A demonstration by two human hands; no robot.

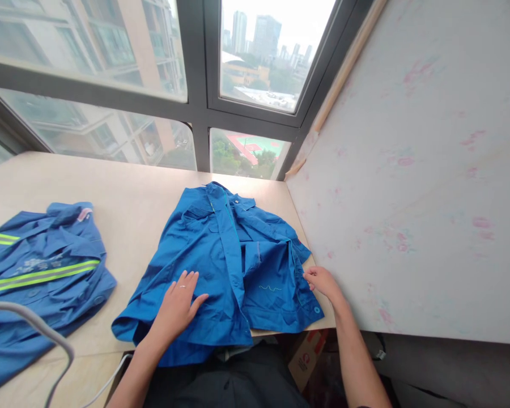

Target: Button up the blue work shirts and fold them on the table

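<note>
A blue work jacket (195,249) lies spread on the pale wooden surface, its front opened and its lower edge hanging over the near side. My left hand (178,303), with a ring on one finger, rests flat on the left front panel, fingers stretched out. At the jacket's right edge, the fingers of my right hand (321,280) are pinched together on the cloth. A light wavy thread or stitch line (270,288) shows on the right part, and a round button (317,310) sits at the lower right corner.
Left of me lies another blue jacket (68,249) with yellow reflective stripes. A grey curved tube (38,323) and a white cable (106,385) cross the lower left. Windows stand behind; a floral wall (408,198) closes the right side. Below the edge is a brown paper bag (304,362).
</note>
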